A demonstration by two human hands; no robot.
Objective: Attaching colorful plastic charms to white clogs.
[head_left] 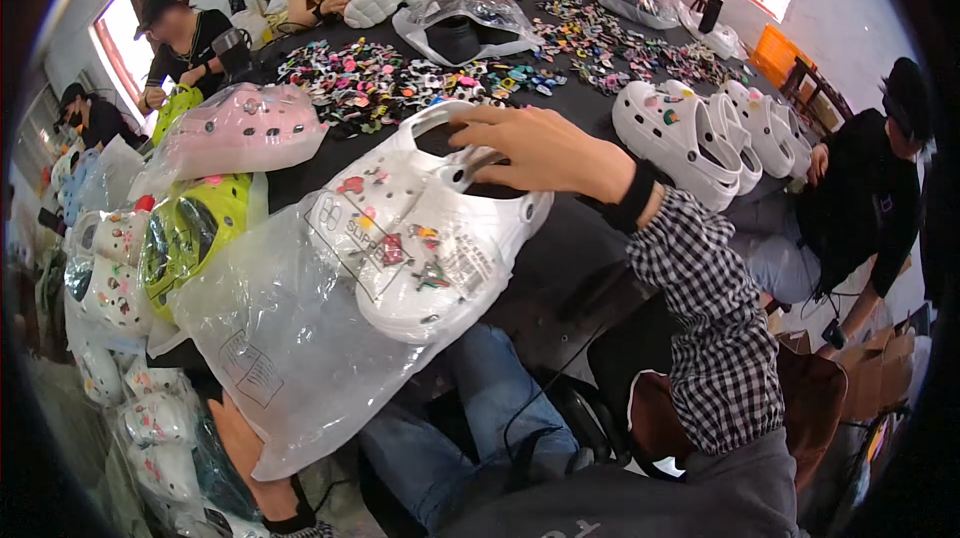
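Note:
A pair of white clogs (455,238) decorated with small coloured charms is tilted toe-down in front of me. Their toe ends lie inside a clear printed plastic bag (270,308), while the heel ends stick out. My right hand (545,150) grips the clogs from above, its fingers curled into the foot openings. At the lower left, my left hand (230,420) reaches up behind the bag; its fingers are hidden by the plastic.
Loose charms (375,78) cover much of the black table. White clogs (690,138) stand at the right. Bagged pink clogs (235,133), lime-green clogs (195,233) and more bagged white clogs (160,438) crowd the left. Several people sit around the table, one person (860,178) close at the right.

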